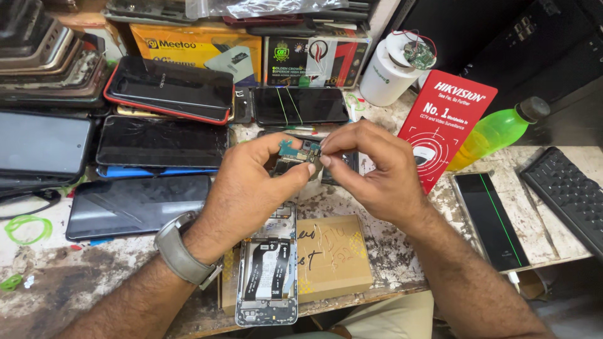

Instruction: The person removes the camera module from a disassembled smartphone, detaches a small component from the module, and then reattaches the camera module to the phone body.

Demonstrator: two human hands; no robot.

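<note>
Yellow box (195,47) and dark box (314,59) behind cracked dark screens (162,141); red card (447,129) right.

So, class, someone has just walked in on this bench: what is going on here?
A person holds a small circuit board up between both hands. The left hand grips it from below, while the right hand pinches its edge with its fingertips. Below the hands, an opened phone lies on the worn table beside a small cardboard box. Several phones with dark screens lie stacked to the left.
</note>
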